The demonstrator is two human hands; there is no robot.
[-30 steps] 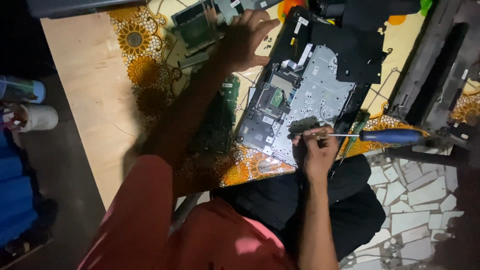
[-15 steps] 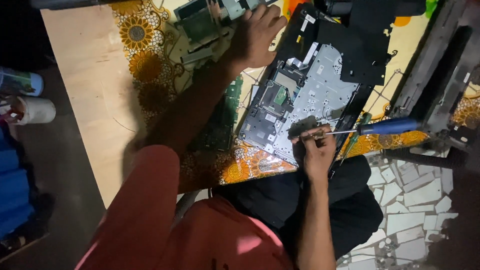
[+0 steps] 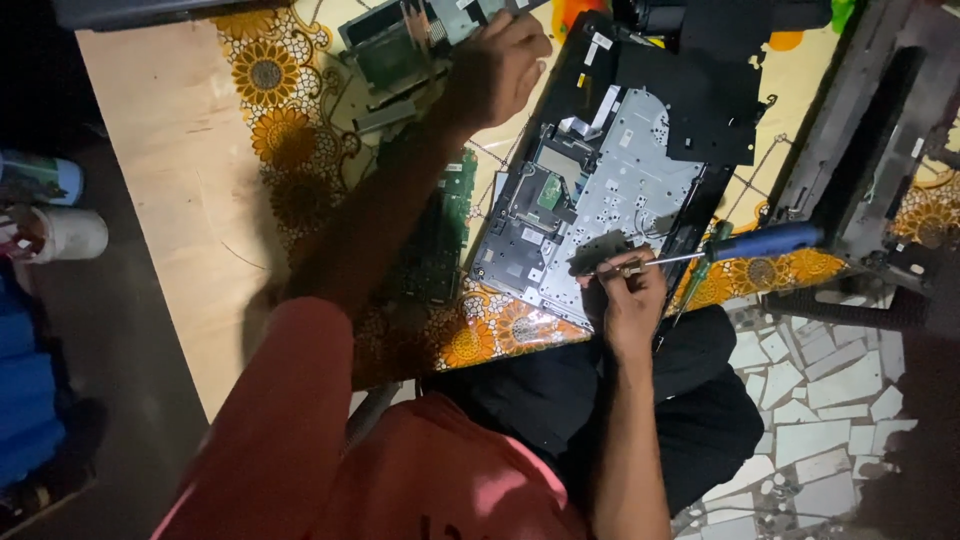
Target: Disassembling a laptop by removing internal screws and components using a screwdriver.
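Clearly, the right hand [image 3: 632, 300] pinched a small metal part [image 3: 628, 268] at the opened laptop base [image 3: 610, 190], beside a blue-handled screwdriver [image 3: 762, 242] on the flowered counter [image 3: 270, 90]. Meanwhile the left hand [image 3: 497, 68], fingers closed on a grey component [image 3: 470, 12], had reached farther up than before.

Matt grey metal laptop plate [image 3: 630, 190]

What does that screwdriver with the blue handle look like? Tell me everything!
The screwdriver has a thick blue handle, plastic by its look, and a thin silver metal shaft. It lies nearly flat, handle to the right over the flowered tablecloth, shaft reaching left over the edge of the opened laptop base. The right hand pinches the shaft near its tip. The tip itself is hidden.
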